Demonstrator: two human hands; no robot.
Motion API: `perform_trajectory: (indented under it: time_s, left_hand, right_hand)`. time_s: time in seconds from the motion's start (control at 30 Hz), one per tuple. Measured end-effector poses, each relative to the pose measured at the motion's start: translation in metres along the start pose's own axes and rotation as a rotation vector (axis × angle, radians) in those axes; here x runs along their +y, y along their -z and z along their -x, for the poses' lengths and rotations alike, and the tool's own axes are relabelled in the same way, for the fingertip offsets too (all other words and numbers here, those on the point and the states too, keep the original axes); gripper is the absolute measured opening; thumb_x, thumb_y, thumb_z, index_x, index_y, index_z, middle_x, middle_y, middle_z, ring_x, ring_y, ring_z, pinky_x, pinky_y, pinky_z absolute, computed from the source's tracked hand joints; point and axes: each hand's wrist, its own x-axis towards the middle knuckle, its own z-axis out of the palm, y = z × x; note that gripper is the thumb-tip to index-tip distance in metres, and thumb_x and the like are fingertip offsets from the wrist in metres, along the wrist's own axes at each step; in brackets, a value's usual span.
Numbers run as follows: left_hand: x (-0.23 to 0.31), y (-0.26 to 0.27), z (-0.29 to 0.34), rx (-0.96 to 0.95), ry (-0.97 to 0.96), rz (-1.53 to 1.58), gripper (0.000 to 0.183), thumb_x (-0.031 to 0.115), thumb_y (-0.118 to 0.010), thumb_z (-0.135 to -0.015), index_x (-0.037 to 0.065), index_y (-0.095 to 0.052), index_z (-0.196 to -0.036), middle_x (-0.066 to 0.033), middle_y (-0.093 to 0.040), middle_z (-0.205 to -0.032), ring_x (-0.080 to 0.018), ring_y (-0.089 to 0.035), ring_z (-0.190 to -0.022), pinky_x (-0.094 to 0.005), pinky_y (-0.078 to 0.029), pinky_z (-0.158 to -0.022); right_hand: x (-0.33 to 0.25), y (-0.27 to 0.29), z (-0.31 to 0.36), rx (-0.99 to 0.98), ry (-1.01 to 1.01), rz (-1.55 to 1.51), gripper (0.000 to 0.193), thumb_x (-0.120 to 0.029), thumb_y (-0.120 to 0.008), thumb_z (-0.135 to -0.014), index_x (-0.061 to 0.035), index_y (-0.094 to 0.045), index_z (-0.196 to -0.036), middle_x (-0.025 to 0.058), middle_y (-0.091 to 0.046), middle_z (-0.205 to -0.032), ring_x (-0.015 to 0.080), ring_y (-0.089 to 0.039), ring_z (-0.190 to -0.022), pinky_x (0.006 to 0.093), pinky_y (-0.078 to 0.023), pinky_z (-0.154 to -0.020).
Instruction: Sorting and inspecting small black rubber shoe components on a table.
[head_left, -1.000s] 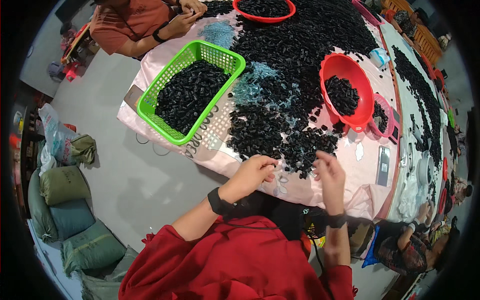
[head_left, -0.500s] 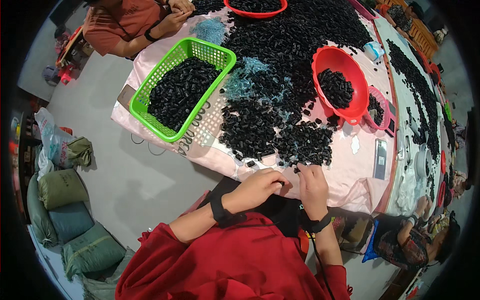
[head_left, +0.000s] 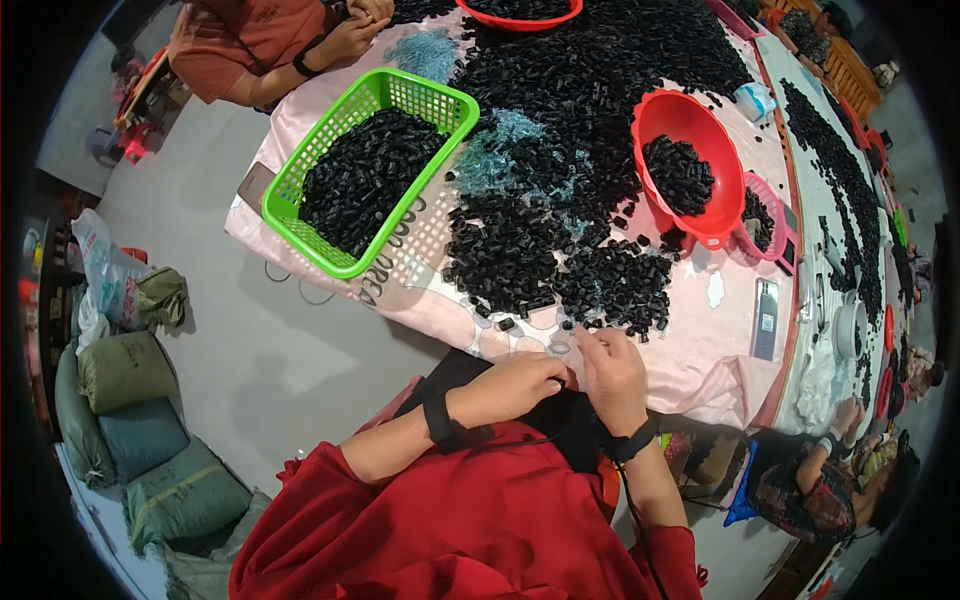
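My left hand (head_left: 515,390) is closed at the table's near edge, thumb and fingers pressed together; what they hold, if anything, is hidden. Just right of it, my right hand (head_left: 613,378) is raised a little, its fingers pinched at the near rim of a loose pile of small black plastic parts (head_left: 610,285). Whether a part sits between those fingertips is too small to tell. Clear bluish plastic bits (head_left: 500,150) are mixed in among the black parts farther back. A black band circles each wrist.
A green basket (head_left: 372,262) of black parts stands left on the pink cloth (head_left: 720,340). To the right are a red scalloped bowl (head_left: 722,170), a pink basket (head_left: 775,215) and a phone (head_left: 766,318). Co-workers sit at far left and right. Stuffed sacks (head_left: 190,495) lie on the floor.
My right hand has shifted slightly left and turned, its fingertips moving off the part they were near. The small black piece seen at my left fingertips no longer shows.
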Motion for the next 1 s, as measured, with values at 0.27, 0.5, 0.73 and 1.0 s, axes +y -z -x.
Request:
perform_trajectory:
  time_s: [0.27,0.5,0.73,1.0]
  left_hand:
    - [-0.001,0.006,0.005,-0.014,0.017,0.065,0.020,0.010,-0.056,-0.096,0.003,-0.066,-0.113,-0.0144,-0.065,-0.106,-0.0316,-0.061,-0.105,-0.0403,-0.048,-0.093]
    - [-0.003,0.008,0.007,-0.007,0.066,0.141,0.020,0.012,-0.055,-0.097,0.005,-0.067,-0.112,-0.0140,-0.067,-0.109,-0.0310,-0.062,-0.108,-0.0414,-0.047,-0.095]
    - [-0.001,0.010,0.010,0.001,0.112,0.148,0.021,0.013,-0.057,-0.097,0.003,-0.068,-0.112,-0.0148,-0.069,-0.105,-0.0317,-0.065,-0.100,-0.0405,-0.050,-0.090]
    - [-0.008,0.011,0.010,0.076,0.103,0.304,0.018,0.011,-0.061,-0.096,0.002,-0.068,-0.109,-0.0128,-0.071,-0.103,-0.0245,-0.067,-0.095,-0.0357,-0.051,-0.085]
  right_hand:
    - [-0.005,-0.003,-0.012,-0.035,-0.041,0.084,0.033,-0.003,-0.067,-0.081,-0.0085,-0.068,-0.114,0.0093,-0.061,-0.096,0.0302,-0.062,-0.078,0.0407,-0.051,-0.068]
    - [-0.004,-0.005,-0.008,0.067,-0.147,-0.017,0.023,0.004,-0.064,-0.087,-0.0029,-0.066,-0.109,0.0141,-0.061,-0.095,0.0335,-0.064,-0.084,0.0433,-0.052,-0.074]
    - [-0.015,-0.013,-0.010,-0.039,-0.047,0.015,0.021,0.000,-0.066,-0.085,-0.0055,-0.067,-0.105,0.0122,-0.063,-0.094,0.0329,-0.064,-0.080,0.0424,-0.051,-0.067]
    - [-0.009,-0.015,-0.011,0.068,-0.185,-0.195,0.019,0.004,-0.066,-0.087,-0.0019,-0.067,-0.105,0.0149,-0.061,-0.094,0.0326,-0.062,-0.080,0.0402,-0.051,-0.069]
